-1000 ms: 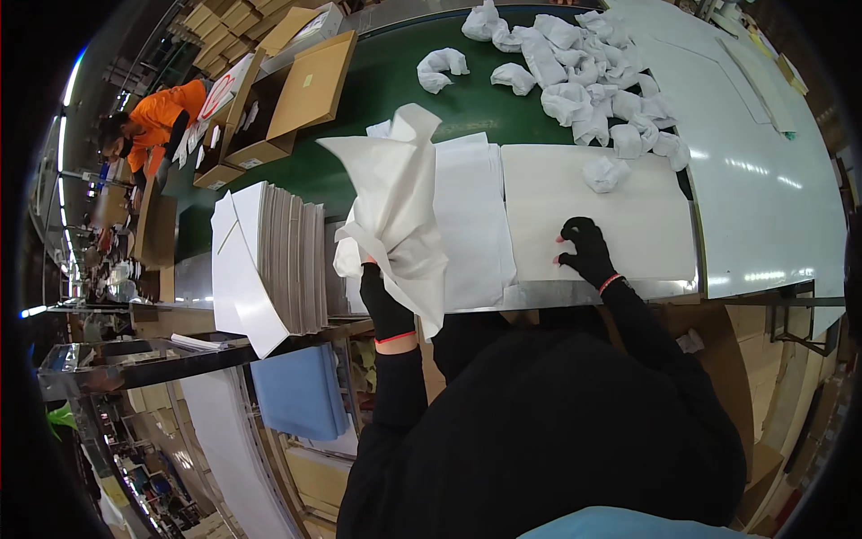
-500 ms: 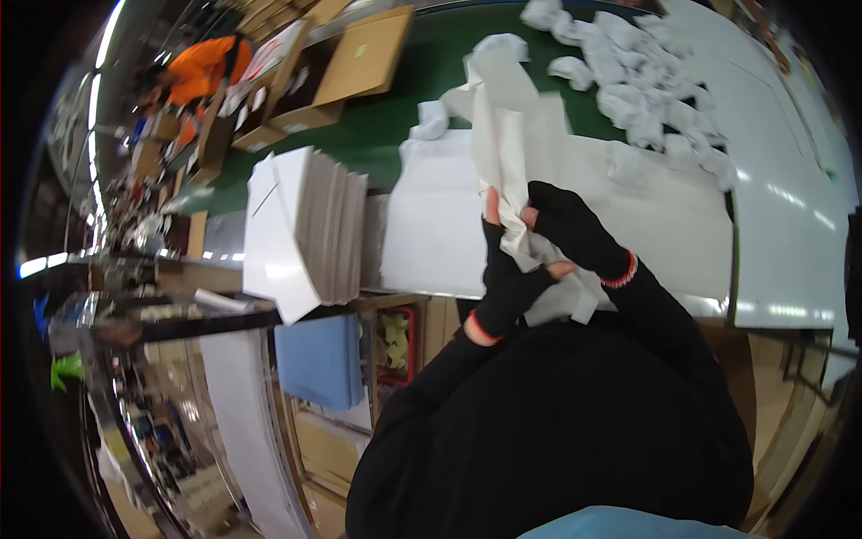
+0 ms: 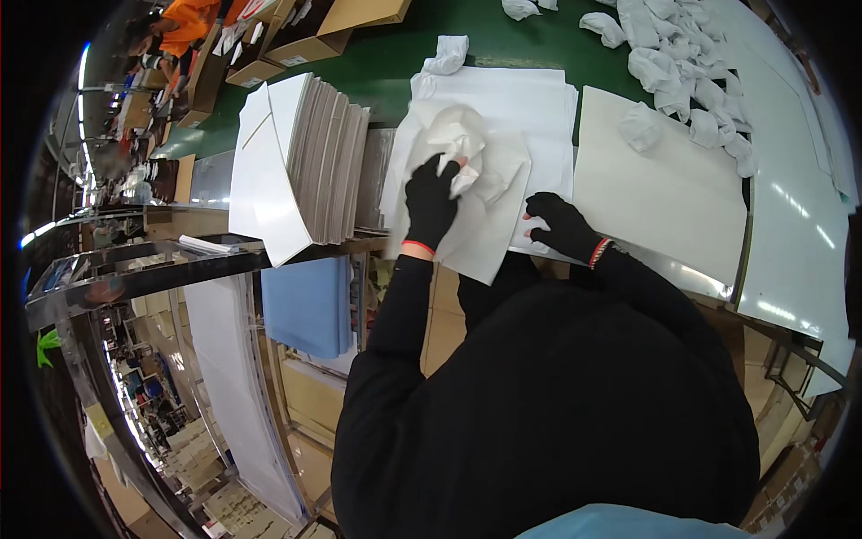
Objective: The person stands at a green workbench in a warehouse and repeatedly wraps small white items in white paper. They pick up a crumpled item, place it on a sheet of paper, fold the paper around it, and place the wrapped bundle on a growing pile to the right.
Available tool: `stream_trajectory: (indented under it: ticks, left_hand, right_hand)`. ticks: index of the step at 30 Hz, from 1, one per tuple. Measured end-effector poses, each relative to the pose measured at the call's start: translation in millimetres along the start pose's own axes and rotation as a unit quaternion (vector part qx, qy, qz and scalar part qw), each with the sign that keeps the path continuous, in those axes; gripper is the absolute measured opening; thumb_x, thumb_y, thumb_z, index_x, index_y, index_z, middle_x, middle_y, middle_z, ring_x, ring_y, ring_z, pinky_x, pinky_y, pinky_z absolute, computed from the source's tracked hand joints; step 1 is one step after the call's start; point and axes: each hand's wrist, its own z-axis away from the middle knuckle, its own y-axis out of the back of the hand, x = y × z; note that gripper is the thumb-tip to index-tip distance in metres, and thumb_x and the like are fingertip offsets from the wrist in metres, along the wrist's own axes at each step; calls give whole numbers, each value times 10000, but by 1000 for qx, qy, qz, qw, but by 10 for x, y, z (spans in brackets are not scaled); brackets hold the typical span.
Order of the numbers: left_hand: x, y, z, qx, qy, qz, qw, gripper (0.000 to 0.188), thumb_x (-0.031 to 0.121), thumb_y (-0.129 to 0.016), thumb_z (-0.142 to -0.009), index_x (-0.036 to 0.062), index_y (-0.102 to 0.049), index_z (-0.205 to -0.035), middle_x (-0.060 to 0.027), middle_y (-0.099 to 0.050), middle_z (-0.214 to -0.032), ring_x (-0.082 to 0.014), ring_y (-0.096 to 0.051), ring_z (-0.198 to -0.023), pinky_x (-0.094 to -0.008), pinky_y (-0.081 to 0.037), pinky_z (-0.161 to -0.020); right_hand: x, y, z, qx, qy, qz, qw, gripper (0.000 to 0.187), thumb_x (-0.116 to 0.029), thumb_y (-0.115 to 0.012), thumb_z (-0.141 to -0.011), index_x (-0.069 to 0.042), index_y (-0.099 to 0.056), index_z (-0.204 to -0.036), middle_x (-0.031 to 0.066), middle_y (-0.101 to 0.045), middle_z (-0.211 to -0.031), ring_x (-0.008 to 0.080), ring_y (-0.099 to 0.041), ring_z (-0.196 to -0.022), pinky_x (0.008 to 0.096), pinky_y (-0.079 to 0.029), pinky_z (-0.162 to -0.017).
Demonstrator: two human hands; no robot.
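Note:
My left hand (image 3: pixel 432 205), in a black fingerless glove, grips a crumpled sheet of white tissue paper (image 3: pixel 489 216). The sheet is bunched above the fingers, and its loose part spreads to the right and over the table's near edge. Beneath it lies a stack of flat white paper (image 3: pixel 530 103). My right hand (image 3: pixel 564 226), gloved the same way, is over the near right part of that stack; its thumb and fingers are apart with nothing seen between them. A crumpled paper wad (image 3: pixel 446 56) rests at the stack's far edge.
To the left stands a leaning row of white boards (image 3: pixel 310 162). A large off-white board (image 3: pixel 660 193) lies at right with a paper ball (image 3: pixel 640 127) on it. Several more paper wads (image 3: pixel 664 76) heap behind. Cardboard boxes (image 3: pixel 310 45) and a person in orange (image 3: pixel 189 22) are far left.
Both hands had been together on the bunched paper. The left has moved left with it, and the paper has spread out lower. The right has let go and come down to the right.

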Motion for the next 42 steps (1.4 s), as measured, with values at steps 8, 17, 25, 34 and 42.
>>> stream_trajectory:
  ticks: [8,17,25,34,42]
  left_hand:
    - [-163,-597,259,62,105,59,991,617,352,-802,-675,99,-575,-1190,-116,-563,-1228,-349,-493,-1191,-506,-410,-944]
    - [-326,574,-163,193,136,367,900,267,179,-642,-868,22,-624,-1083,-57,-645,-961,-168,-607,-798,-331,-501,-727]
    - [-202,-294,-89,63,174,22,982,568,276,-755,-705,135,-573,-1225,-174,-510,-1288,-359,-540,-1125,-445,-473,-878]
    - [-561,-229,-402,-2,184,456,871,497,198,-706,-734,96,-566,-1200,-128,-639,-1076,-279,-620,-1006,-404,-494,-829]
    - [-131,-353,-880,128,210,592,767,398,183,-678,-784,90,-591,-1160,-113,-624,-1070,-297,-598,-1005,-418,-477,-862]
  right_hand:
    - [229,-107,-51,5,58,140,988,301,-151,-765,-680,-81,-664,-955,129,-561,-1203,318,-467,-1201,406,-421,-986]
    - [596,721,-24,41,-1,206,978,170,-140,-607,-848,-18,-598,-966,174,-611,-982,395,-535,-1102,466,-418,-972]
    - [253,497,180,43,32,208,977,556,-198,-716,-777,-80,-520,-1283,138,-508,-1326,332,-413,-1303,465,-289,-1117]
    - [411,274,201,14,33,190,981,239,-127,-699,-750,-70,-636,-973,106,-579,-1264,327,-463,-1246,446,-376,-1040]
    - [335,220,326,-2,33,151,988,181,-62,-676,-746,-66,-642,-924,92,-627,-1168,312,-499,-1203,421,-393,-1015]
